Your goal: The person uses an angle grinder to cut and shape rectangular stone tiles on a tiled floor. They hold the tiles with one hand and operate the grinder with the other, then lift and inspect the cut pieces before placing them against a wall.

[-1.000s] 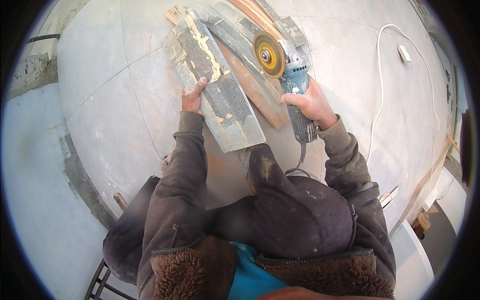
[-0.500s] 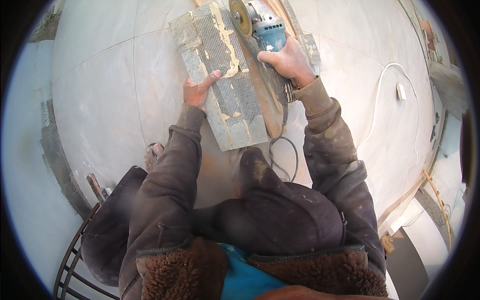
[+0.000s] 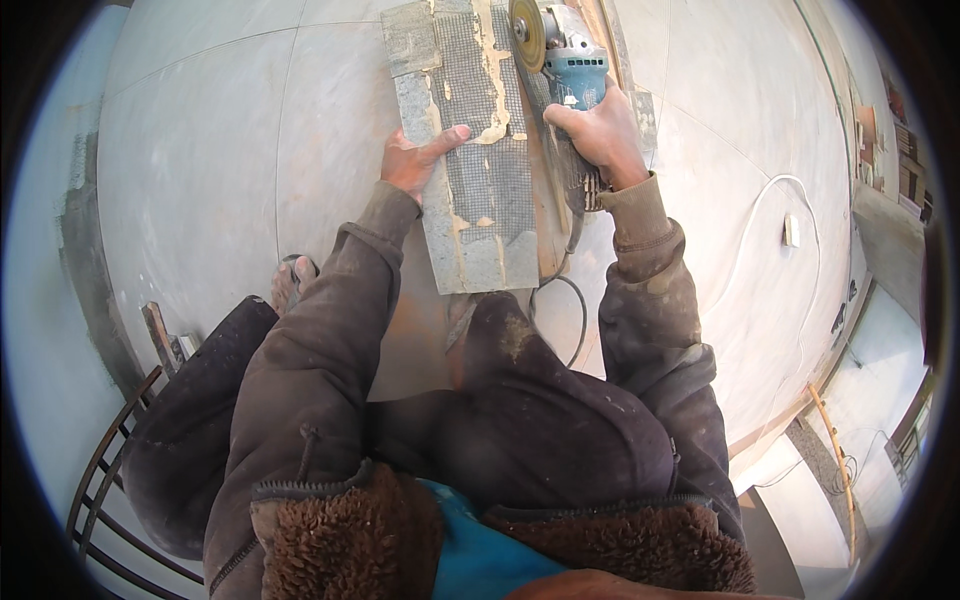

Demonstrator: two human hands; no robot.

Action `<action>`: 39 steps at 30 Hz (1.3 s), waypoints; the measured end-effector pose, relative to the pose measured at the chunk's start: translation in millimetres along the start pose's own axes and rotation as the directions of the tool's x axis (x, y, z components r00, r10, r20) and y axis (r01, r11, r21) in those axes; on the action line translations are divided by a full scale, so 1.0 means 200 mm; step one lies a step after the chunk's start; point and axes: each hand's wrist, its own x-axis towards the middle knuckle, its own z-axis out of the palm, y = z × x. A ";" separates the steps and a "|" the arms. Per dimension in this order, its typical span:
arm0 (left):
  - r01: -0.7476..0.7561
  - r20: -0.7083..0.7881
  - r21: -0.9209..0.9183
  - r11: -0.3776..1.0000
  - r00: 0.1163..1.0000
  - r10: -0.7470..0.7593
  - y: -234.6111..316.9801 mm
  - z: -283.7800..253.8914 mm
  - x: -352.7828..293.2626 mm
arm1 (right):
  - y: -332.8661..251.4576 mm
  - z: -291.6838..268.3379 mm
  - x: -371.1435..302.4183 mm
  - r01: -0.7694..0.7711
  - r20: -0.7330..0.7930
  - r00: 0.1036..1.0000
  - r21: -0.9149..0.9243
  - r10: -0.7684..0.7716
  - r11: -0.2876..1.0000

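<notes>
A grey stone tile (image 3: 487, 190), its upper face covered with mesh backing and streaks of yellowish dried adhesive, lies in front of me with its near end close to my knee. My left hand (image 3: 418, 163) grips its left edge, the thumb pressed on top of the mesh. In my right hand (image 3: 605, 135) is a blue angle grinder (image 3: 577, 80), held around its body just right of the tile. The grinder's round disc (image 3: 527, 36) stands on edge beside the tile's far right part; whether it touches the stone I cannot tell.
Under and beside the tile runs a wooden board (image 3: 550, 235). The grinder's dark cord (image 3: 583, 310) loops down near my knee. A white cable (image 3: 745, 225) curves over the pale tiled floor (image 3: 210, 160) at right. Black metal bars (image 3: 95, 490) stand at lower left.
The tile now lies straighter, its far end further right in view, and both hands and the grinder appear shifted right too. My view has turned slightly. Both grips are the same.
</notes>
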 end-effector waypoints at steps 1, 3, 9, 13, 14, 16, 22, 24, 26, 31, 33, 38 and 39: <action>0.010 -0.006 0.001 1.000 1.000 -0.010 0.00 0.00 0.00 | -0.03 0.00 -0.01 -0.004 -0.007 1.000 -0.011 0.004 1.000; 0.030 -0.015 0.001 1.000 0.999 -0.030 0.01 0.00 0.00 | -0.05 -0.01 -0.01 -0.001 -0.014 1.000 -0.029 0.000 1.000; 0.028 -0.018 -0.022 0.999 0.999 -0.029 0.03 0.03 -0.02 | -0.03 0.01 0.02 0.008 -0.017 1.000 -0.072 -0.009 0.997; 0.046 -0.009 -0.024 0.999 0.999 -0.046 0.00 0.01 0.00 | -0.03 0.02 0.06 0.000 -0.014 1.000 -0.099 -0.001 0.995; 0.049 0.000 -0.027 0.998 0.999 -0.049 0.00 0.01 0.00 | -0.02 0.02 0.07 0.002 -0.021 1.000 -0.109 -0.004 0.994; 0.039 0.003 -0.024 0.999 0.999 -0.039 0.00 0.01 -0.01 | -0.03 0.01 0.09 0.019 0.010 1.000 -0.099 -0.018 0.995; 0.010 -0.034 -0.006 1.000 0.999 -0.010 0.00 0.00 0.01 | 0.10 -0.11 -0.03 -0.058 -0.040 0.998 -0.022 0.057 0.998; 0.025 0.020 -0.074 0.997 1.000 -0.024 0.02 -0.06 0.04 | 0.12 -0.23 -0.12 -0.053 -0.011 0.999 -0.069 0.053 0.996; 0.082 0.078 -0.115 0.990 0.994 -0.073 0.03 -0.13 0.08 | 0.12 -0.30 -0.24 -0.058 -0.038 0.998 -0.103 0.055 0.993; 0.185 0.220 -0.379 0.907 0.970 -0.106 0.01 -0.24 0.15 | 0.09 -0.34 -0.52 -0.105 -0.079 0.991 0.040 0.108 0.994; 0.236 0.318 -0.497 0.835 0.945 -0.078 0.02 -0.24 0.13 | 0.11 -0.34 -0.58 -0.143 -0.081 0.985 0.081 0.150 0.986; 0.248 0.361 -0.536 0.807 0.931 -0.046 0.04 -0.21 0.13 | 0.13 -0.34 -0.67 -0.140 -0.098 0.983 0.135 0.154 0.981; 0.247 0.378 -0.531 0.811 0.925 -0.034 0.04 -0.20 0.12 | 0.13 -0.35 -0.69 -0.136 -0.105 0.983 0.118 0.149 0.984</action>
